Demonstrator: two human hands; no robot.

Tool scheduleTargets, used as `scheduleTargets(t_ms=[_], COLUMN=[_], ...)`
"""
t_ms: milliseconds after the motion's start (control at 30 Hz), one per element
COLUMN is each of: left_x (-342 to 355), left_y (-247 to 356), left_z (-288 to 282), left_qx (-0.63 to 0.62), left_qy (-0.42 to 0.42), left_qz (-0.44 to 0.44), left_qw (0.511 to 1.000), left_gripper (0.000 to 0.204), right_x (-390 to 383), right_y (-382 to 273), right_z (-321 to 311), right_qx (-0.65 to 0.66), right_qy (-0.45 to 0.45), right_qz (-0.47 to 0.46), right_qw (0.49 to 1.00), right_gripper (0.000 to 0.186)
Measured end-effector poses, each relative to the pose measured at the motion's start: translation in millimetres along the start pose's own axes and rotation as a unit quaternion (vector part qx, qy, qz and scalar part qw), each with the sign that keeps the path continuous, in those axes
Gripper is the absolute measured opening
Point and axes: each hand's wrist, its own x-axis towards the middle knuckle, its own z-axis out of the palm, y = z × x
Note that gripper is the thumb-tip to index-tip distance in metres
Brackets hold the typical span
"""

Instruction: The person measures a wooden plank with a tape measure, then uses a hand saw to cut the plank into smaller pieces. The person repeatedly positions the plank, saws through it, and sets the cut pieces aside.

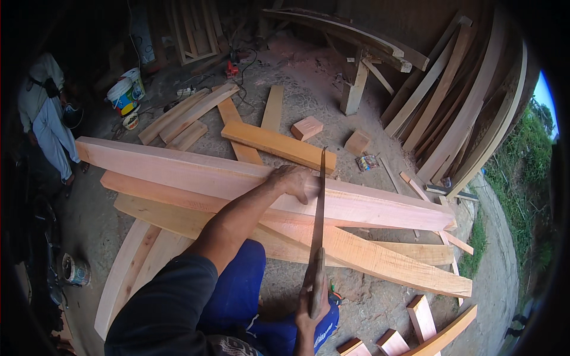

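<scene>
A long pinkish wooden beam lies across the middle of the view, on top of other timber. My left hand is closed over its upper edge, with the thumb on the near face. Just right of that hand, a handsaw crosses the beam, its narrow blade pointing away from me. My right hand grips the saw's handle low in the view, above my blue-trousered leg. Whether the teeth have cut into the wood cannot be made out. Under the beam, a second plank slants toward the right.
A yellowish block of timber lies beyond the beam, near short offcuts. Tall boards lean on the right wall. A workbench stands at the back. Buckets and another person are at the left. Cut pieces lie lower right.
</scene>
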Motion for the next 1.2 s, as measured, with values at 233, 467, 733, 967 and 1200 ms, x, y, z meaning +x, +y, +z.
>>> scheduleTargets(t_ms=[233,467,733,967,1200], left_x=[-10.4,6.8,-8.8,14.5,-13.9], left_y=[12.6,-3.6,17.6,-3.2,15.1], left_z=[-5.3,-3.6,-16.0,-5.3,-7.6], left_qx=[0.030,-0.027,0.020,-0.012,0.036], left_qy=[-0.012,0.013,-0.066,-0.046,-0.038], left_qz=[0.015,0.032,-0.045,0.002,-0.039], left_qw=[0.999,0.999,0.997,0.999,0.998], left_gripper=[0.087,0.099,0.093,0.103,0.094], right_x=[89.4,-96.8,134.4,-124.4,148.1], right_y=[48.2,-36.9,56.3,-10.8,31.1], right_z=[38.4,-50.0,65.5,-53.8,69.3], right_qx=[0.049,-0.101,0.040,-0.068,-0.037], right_qy=[-0.038,-0.135,-0.013,-0.098,-0.027], right_qz=[0.117,0.193,0.062,0.113,0.013], right_qw=[0.991,0.967,0.997,0.986,0.999], right_gripper=[0.063,0.059,0.070,0.060,0.062])
